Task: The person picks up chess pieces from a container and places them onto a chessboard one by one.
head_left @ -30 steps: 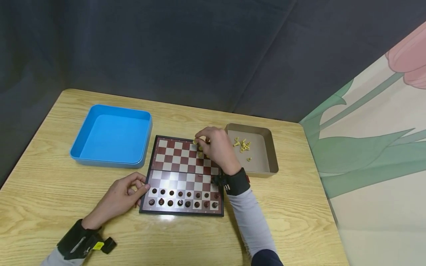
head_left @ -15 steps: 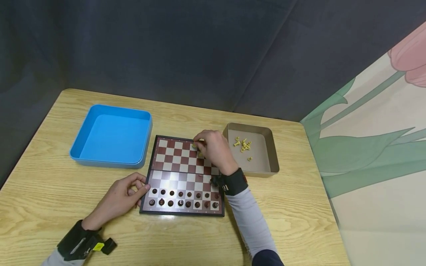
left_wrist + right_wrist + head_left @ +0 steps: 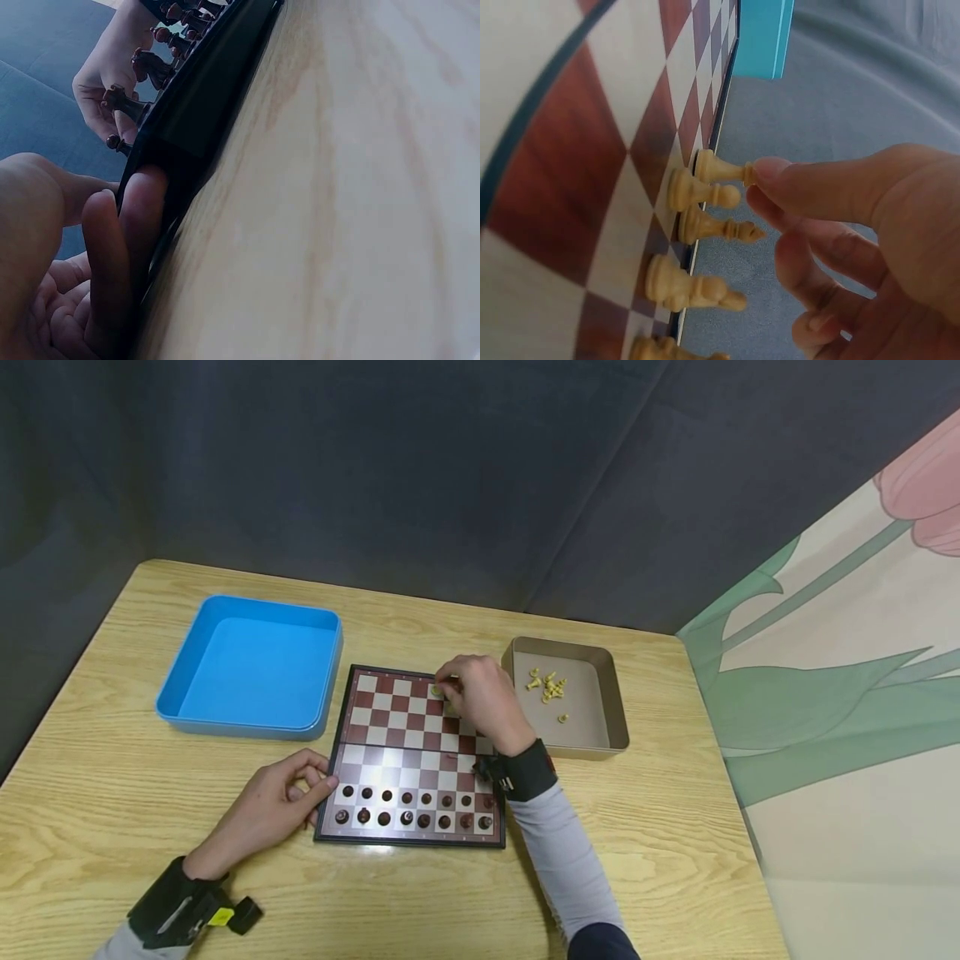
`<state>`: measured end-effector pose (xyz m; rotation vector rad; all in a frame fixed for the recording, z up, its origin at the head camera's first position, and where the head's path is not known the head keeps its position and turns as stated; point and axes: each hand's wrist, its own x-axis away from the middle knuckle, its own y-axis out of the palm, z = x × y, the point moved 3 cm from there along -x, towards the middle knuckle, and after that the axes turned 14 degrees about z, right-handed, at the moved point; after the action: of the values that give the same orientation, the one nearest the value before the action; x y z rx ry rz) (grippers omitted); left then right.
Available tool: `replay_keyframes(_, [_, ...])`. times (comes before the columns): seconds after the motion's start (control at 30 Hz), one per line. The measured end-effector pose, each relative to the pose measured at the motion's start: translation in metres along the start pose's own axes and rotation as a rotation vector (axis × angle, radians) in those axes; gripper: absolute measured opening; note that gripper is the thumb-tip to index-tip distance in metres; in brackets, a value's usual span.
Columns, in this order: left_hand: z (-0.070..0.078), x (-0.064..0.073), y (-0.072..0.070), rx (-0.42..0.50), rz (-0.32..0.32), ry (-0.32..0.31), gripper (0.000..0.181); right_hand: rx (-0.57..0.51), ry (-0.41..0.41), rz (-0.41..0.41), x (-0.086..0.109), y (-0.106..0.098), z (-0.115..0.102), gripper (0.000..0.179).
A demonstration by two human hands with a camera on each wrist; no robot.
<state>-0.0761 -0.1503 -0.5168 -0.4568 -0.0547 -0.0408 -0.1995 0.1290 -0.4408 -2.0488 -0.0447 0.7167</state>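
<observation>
My right hand is at the far edge of the chessboard. In the right wrist view its thumb and forefinger pinch the top of a cream chess piece, whose head is hidden. The base of that piece is at the board. Beside it stand a cream pawn, a cream bishop and other cream pieces. My left hand grips the board's near left edge, thumb on top and fingers against the side. Two rows of dark chess pieces stand along the near side.
A tan box to the right of the board holds several loose cream pieces. On the left stands a blue box. Both rest on the wooden table, with a dark curtain behind.
The right hand has shifted slightly left and lowered the cream piece onto the far row. The left hand keeps its hold on the board.
</observation>
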Motion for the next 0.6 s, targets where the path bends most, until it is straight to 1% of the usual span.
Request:
replay_keyframes(0.3, [-0.0006, -0.0005, 0.0005, -0.006, 0.003, 0.008, 0.036, 0.0, 0.017, -0.018, 0.0011, 0.0001, 0.0001, 0.009])
replay_keyframes(0.47, [-0.0008, -0.0006, 0.0002, -0.005, 0.003, 0.005, 0.037, 0.001, 0.013, -0.018, 0.0016, 0.0006, -0.0004, 0.009])
replay_keyframes(0.6, [-0.001, -0.0004, 0.0001, -0.008, 0.005, 0.009, 0.038, 0.0, 0.017, -0.037, 0.0017, -0.0002, -0.0014, 0.01])
